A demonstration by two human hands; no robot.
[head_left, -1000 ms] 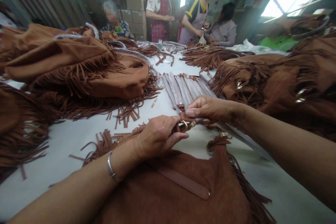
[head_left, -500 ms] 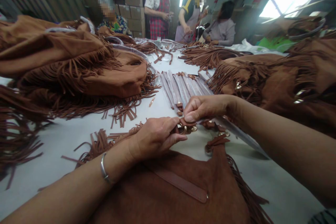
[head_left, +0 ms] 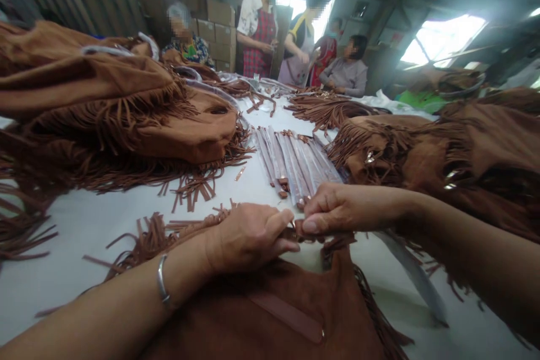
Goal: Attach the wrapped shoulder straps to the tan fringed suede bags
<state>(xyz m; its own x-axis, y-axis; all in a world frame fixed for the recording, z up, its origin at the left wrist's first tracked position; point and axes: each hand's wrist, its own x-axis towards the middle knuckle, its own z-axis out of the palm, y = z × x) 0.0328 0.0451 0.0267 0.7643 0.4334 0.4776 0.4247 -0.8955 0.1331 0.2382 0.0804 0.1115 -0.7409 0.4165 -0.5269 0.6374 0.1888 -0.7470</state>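
Note:
A brown suede fringed bag [head_left: 287, 315] lies in front of me, with a flat leather strip [head_left: 291, 315] across it. Above its upper edge my left hand [head_left: 253, 236] is closed on a brown leather tab with gold-coloured metal, mostly hidden by my fingers. Close against it, my right hand [head_left: 327, 214] pinches the brown leather end of a strap [head_left: 299, 227] between thumb and fingers. A plastic-wrapped length of strap [head_left: 415, 270] hangs below my right forearm. How the metal parts meet is blurred and partly covered.
Several wrapped straps [head_left: 291, 160] lie in a row on the white table [head_left: 228, 191]. Fringed bags are piled at left [head_left: 181, 135] and right [head_left: 422, 146]. Loose fringe bundles [head_left: 333, 109] lie farther back. Several people stand or sit beyond the table, near stacked cartons [head_left: 221, 34].
The camera view has tilted, so the scene sits lower. Both hands stay close together, and my right hand has turned a little, with the strap end now nearer my left fingertips.

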